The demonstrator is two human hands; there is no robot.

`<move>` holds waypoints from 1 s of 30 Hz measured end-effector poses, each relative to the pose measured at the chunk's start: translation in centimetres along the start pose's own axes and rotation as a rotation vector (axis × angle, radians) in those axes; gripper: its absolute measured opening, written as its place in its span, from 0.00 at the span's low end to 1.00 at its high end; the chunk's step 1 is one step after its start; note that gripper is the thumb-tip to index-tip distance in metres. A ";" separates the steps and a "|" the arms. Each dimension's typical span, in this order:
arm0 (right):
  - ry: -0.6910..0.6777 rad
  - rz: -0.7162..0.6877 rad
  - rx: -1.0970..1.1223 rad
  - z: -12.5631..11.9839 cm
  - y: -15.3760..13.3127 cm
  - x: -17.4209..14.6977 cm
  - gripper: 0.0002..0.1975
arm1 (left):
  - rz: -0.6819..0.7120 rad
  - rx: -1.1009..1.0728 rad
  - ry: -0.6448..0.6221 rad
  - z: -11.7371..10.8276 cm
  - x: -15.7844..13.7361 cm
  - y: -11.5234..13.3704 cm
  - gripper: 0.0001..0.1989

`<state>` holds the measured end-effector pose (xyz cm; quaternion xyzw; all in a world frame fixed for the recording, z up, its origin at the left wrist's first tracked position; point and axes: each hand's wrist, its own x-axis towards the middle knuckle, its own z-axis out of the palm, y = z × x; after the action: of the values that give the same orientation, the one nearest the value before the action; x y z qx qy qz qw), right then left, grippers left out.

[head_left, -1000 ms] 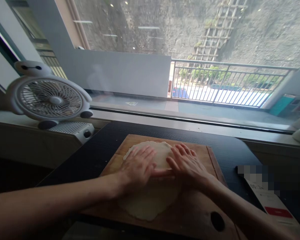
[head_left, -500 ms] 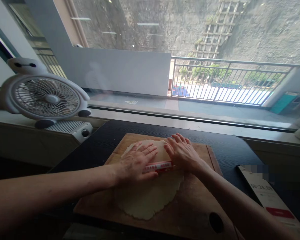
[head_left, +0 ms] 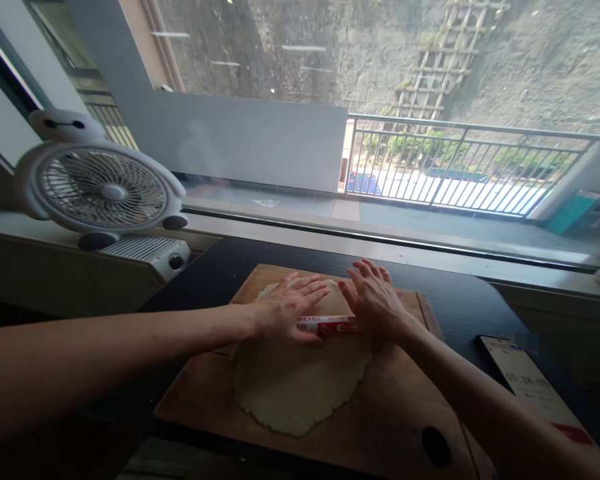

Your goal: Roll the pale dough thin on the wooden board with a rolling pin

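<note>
A broad sheet of rolled-out dough [head_left: 300, 387] with a ragged edge lies on a wooden cutting board [head_left: 390, 413]. Across its upper part runs a rolling pin [head_left: 337, 325] with a red-and-white printed label; both its ends are hidden beneath my hands. My left hand [head_left: 290, 310] rests palm down over the pin's left end, fingers stretched forward and the thumb pointing right. On the right end lies my right hand [head_left: 375, 300], also palm down, its fingers extended and slightly raised at the tips. Neither hand is wrapped around the pin.
The board sits on a black table [head_left: 460, 293] by a window. A phone [head_left: 523, 380] showing a timer lies to the right, partly behind my right forearm. A white fan [head_left: 113, 190] stands at the left above a ridged white box [head_left: 150, 253].
Both hands have moved a little forward, away from me, and the rolling pin has turned under them, showing another part of its label. My view has shifted slightly left.
</note>
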<state>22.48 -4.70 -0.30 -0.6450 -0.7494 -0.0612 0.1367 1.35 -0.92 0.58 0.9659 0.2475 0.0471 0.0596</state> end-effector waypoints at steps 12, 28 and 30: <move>-0.038 -0.170 0.021 -0.4 -1.0 -6.6 0.27 | 0.024 -0.055 -0.061 -0.3 -3.4 3.6 0.50; -0.101 -0.173 0.005 -0.8 -0.3 -6.9 0.28 | 0.118 -0.098 -0.085 -0.8 -4.5 2.8 0.41; -0.089 -0.173 -0.001 -0.7 0.0 -6.5 0.28 | 0.092 -0.086 -0.083 -0.6 -4.4 2.2 0.41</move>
<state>23.44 -11.07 -1.45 -0.5800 -0.8076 -0.0444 0.0969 -1.50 -4.86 1.24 0.9739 0.1982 0.0202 0.1091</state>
